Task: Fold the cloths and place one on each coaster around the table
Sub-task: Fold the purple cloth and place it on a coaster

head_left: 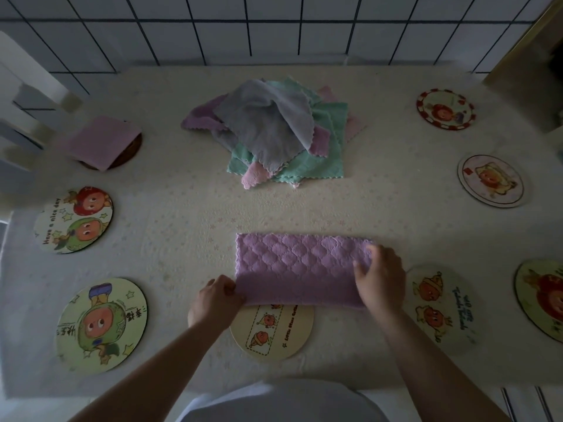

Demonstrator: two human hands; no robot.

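Observation:
A purple quilted cloth (292,266), folded into a wide rectangle, lies on the table in front of me, its near edge over a round coaster (274,333). My left hand (217,300) pinches the cloth's near left corner. My right hand (379,277) grips its right end, fingers curled over the edge. A heap of loose grey, green, pink and purple cloths (274,129) sits at the table's middle back. A folded pink cloth (100,141) lies on a dark coaster at the far left.
Round picture coasters ring the cream table (170,226): two at the left (74,220) (102,324), two at the near right (441,306) (545,296), two at the far right (490,181) (445,108). A white tiled wall stands behind, and a white chair is at the far left.

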